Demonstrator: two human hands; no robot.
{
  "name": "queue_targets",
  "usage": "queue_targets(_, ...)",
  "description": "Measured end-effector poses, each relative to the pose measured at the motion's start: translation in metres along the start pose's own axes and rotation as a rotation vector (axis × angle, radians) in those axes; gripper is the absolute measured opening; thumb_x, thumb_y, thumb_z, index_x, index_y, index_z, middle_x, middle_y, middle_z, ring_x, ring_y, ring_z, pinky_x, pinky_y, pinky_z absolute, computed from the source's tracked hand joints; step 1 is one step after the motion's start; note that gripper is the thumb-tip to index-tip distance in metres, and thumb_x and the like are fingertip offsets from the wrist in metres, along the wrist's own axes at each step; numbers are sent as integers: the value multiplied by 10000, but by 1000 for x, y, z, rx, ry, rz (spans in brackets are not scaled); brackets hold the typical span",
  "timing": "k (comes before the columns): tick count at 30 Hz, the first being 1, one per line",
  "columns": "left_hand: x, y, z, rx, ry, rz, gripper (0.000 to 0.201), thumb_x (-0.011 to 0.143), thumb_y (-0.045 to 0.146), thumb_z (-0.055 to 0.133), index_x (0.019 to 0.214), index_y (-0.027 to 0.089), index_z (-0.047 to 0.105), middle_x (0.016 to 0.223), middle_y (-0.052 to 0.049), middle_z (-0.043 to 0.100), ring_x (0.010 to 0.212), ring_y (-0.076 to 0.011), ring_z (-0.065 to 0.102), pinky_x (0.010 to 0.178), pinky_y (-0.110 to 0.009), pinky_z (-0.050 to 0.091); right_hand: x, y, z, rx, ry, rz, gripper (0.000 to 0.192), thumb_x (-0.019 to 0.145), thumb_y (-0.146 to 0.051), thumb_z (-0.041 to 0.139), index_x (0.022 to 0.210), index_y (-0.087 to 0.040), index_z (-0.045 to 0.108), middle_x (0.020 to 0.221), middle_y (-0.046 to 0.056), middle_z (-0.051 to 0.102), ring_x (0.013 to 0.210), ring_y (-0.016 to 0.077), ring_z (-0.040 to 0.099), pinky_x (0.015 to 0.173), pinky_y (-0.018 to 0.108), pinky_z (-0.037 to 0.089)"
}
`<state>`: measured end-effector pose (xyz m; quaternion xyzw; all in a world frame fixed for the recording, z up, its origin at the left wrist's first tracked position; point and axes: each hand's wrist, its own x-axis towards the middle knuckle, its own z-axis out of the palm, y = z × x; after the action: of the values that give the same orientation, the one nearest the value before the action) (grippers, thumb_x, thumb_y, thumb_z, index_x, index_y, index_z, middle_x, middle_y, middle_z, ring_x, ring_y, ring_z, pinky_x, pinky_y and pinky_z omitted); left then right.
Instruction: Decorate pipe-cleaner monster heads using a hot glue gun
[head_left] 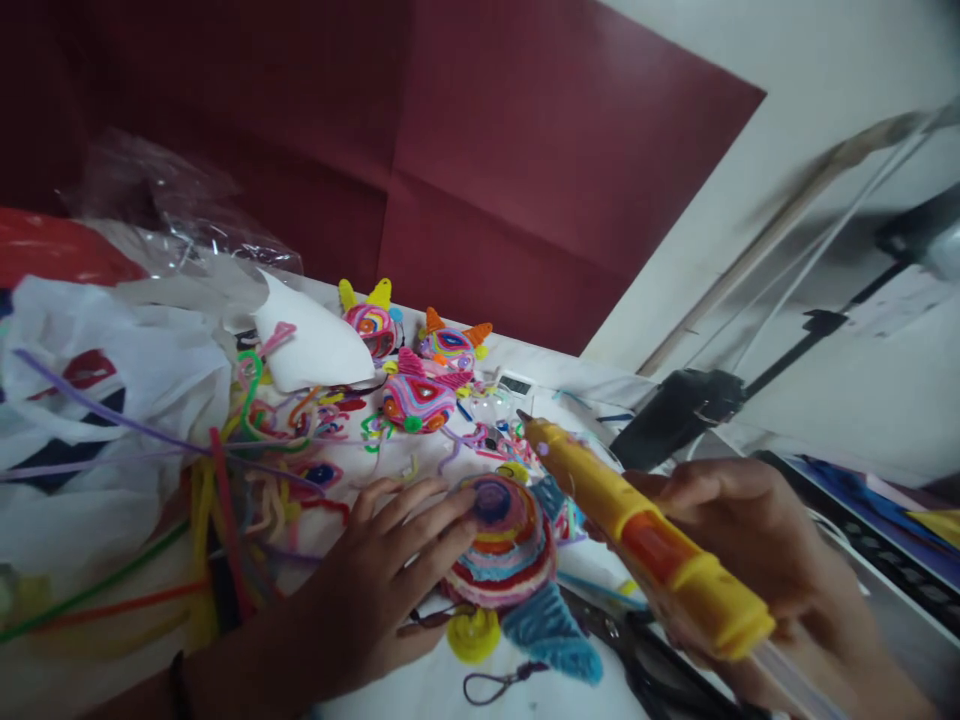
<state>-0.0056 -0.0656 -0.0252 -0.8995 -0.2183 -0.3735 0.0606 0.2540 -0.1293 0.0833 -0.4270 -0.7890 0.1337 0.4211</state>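
While left hand [375, 590] steadies fuzzy coiled dome [501, 545], right hand [739, 545] grips plastic glue gun [645, 535].

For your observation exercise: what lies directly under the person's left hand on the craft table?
The left hand rests its fingers on a round, striped pipe-cleaner ornament with a blue ear and a yellow piece. Loose pipe cleaners lie beside it. Whatever is beneath the palm is covered.

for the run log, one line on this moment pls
left hand: fingers on coiled pipe-cleaner dome | right hand: holds yellow glue gun, nozzle above dome
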Motion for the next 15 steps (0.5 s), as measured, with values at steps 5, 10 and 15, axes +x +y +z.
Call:
queue_targets(5, 0, -1, 1, 5, 13, 22, 557, 785, 232, 639, 1308, 158, 464, 1392, -126, 515, 1314, -306, 396, 1054, -499, 277, -4, -2, -2, -107, -45, -188, 383, 870, -329, 616, 1185, -257, 411, 1026, 69, 565, 974, 198, 598, 869, 299, 525)
queue_targets(10, -1, -1, 1, 27, 24, 34, 555, 771, 186, 618, 1305, 158, 471, 1365, -135, 535, 1308, -314, 405, 1055, -517, 287, 1, -11, -2, -268, -122, -369, 378, 849, -184, 607, 1151, -211, 381, 1033, 83, 576, 909, 199, 589, 755, 331, 508)
queue_targets(15, 2, -3, 1, 25, 33, 42, 540, 772, 175, 608, 1294, 161, 471, 1346, -147, 544, 1291, -313, 428, 1041, -511, 306, -10, -29, -8, -460, 6, -348, 213, 850, -222, 604, 996, -197, 451, 956, 69, 606, 827, 182, 590, 698, 312, 498)
